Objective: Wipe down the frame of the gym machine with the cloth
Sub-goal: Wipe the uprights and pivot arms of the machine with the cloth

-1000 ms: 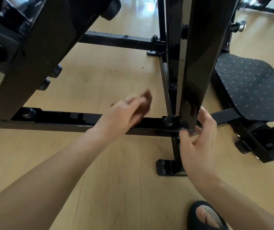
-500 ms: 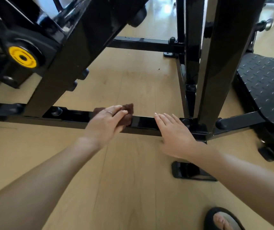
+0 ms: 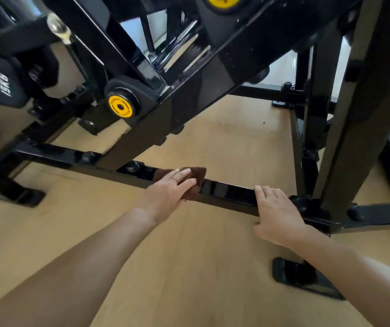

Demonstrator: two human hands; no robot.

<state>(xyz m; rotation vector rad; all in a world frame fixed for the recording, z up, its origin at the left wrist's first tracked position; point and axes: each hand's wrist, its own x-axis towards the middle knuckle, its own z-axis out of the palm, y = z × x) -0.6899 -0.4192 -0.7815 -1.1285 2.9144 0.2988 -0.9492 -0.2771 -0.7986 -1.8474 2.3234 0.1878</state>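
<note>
While pressing flat, left hand (image 3: 169,191) fingers (image 3: 184,172) are pinning soft, limp brown cloth (image 3: 195,179) onto rigid base bar (image 3: 227,191); right hand (image 3: 277,217) is lying open, bracing there.

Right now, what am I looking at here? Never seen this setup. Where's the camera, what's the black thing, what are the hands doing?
There is one picture, from a camera worn on a person's head, looking forward and down at their own arms. No robot is involved.

The black thing is a gym machine. Its low bar runs across the wooden floor, with slanted beams above it and a yellow cap on a pivot.

The left hand presses a brown cloth flat onto the bar, fingers fairly straight. The right hand rests on the bar further right, near the upright post, holding nothing.

A weight plate hangs at the upper left.
</note>
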